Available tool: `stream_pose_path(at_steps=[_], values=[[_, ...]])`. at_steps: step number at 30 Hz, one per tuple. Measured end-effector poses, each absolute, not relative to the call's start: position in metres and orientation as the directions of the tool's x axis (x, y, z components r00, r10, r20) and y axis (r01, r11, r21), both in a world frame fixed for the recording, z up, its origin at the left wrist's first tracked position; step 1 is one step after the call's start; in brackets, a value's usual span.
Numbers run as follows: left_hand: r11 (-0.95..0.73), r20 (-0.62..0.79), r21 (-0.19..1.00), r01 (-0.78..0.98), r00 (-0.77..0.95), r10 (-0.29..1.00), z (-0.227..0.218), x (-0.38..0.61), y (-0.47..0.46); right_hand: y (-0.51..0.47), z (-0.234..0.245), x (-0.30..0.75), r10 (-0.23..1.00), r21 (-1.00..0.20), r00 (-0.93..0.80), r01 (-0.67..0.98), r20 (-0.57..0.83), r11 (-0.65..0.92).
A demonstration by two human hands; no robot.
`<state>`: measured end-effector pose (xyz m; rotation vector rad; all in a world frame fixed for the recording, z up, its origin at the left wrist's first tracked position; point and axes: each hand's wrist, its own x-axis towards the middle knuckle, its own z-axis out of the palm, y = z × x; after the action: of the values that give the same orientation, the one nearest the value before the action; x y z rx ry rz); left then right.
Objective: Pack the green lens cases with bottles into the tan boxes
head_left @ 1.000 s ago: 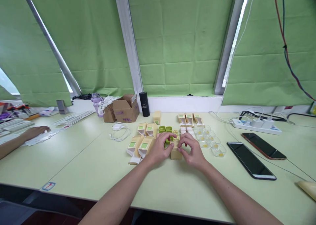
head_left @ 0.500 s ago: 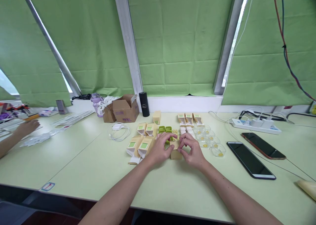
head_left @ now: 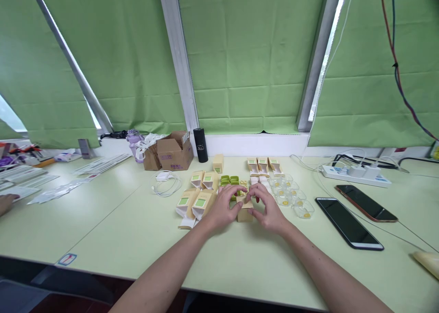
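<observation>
A small brown cardboard box [head_left: 244, 215] sits on the table between my two hands. My left hand [head_left: 223, 207] curves round its left side, with thumb and fingers bent against it. From the other side my right hand [head_left: 268, 208] grips the box, its thumb at the near right edge and its fingers over the top. Just behind are green small cups [head_left: 229, 180] and little yellowish pieces [head_left: 243, 183], partly hidden by my fingers. Open boxes with green labels [head_left: 202, 203] lie left of my left hand. Clear plastic cups with yellow bits [head_left: 284, 198] stand right of my right hand.
Three more open boxes [head_left: 262, 165] stand at the back. Two phones [head_left: 348, 223] and a power strip [head_left: 356, 175] lie to the right. At the back left are a carton [head_left: 174, 155], a black bottle [head_left: 200, 145] and a charger cable [head_left: 168, 185]. Another person's hand [head_left: 7, 203] is far left.
My right hand's fingers have shifted from a pinch at the box's top edge to a wider hold over it. The other person's hand has drawn back to the left.
</observation>
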<state>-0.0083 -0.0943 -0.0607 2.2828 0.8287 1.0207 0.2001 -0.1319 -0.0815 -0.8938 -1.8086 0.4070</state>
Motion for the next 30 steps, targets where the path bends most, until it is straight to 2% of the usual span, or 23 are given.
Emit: stream_pose_path(at_steps=[4,10,15,20,30], values=[[-0.679,0.494,0.662,0.317,0.496,0.714,-0.059,-0.008,-0.096,-0.129,-0.082,0.202,0.74,-0.642,-0.183,0.392,0.647,0.659],[-0.658,0.51,0.683,0.318,0.437,0.74,-0.055,-0.006,-0.096,-0.126,-0.085,0.202,0.746,-0.662,-0.055,0.421,0.664,0.62],[-0.626,0.458,0.686,0.371,0.448,0.767,-0.055,-0.006,-0.096,-0.134,-0.077,0.201,0.708,-0.608,-0.184,0.395,0.682,0.689],[-0.636,0.474,0.687,0.352,0.445,0.759,-0.055,-0.006,-0.095,-0.139,-0.075,0.198,0.693,-0.565,-0.275,0.419,0.667,0.711],[-0.639,0.49,0.69,0.34,0.431,0.758,-0.054,-0.006,-0.094,-0.129,-0.084,0.2,0.724,-0.602,-0.082,0.494,0.685,0.627]])
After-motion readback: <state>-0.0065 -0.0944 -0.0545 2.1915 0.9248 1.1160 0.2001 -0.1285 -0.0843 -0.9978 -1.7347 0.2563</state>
